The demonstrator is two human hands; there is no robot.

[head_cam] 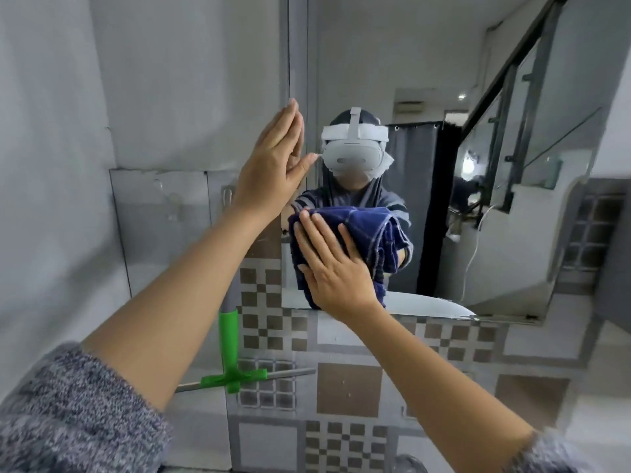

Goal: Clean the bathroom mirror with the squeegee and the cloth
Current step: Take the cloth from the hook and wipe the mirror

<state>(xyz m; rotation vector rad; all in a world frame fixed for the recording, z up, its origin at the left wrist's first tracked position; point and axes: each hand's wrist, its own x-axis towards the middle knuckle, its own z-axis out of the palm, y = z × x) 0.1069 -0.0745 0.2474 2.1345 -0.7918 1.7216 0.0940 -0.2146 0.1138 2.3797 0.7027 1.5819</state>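
Observation:
The mirror [426,80] hangs on the wall ahead and fills the upper right. My right hand [336,268] lies flat with fingers spread on a dark blue cloth [368,221], pressing it against the mirror's lower left corner. My left hand [273,165] is raised with straight fingers, its palm resting flat on the mirror's left edge; it holds nothing. The squeegee [229,349], with a green head and grey handle, leans upright against the wall below the mirror, left of my right arm, touched by neither hand.
A patterned grey and brown tile band [341,377] runs under the mirror. A plain grey wall [153,97] with a panel stands on the left. The mirror reflects a person with a headset, a staircase with a railing, and a dark curtain.

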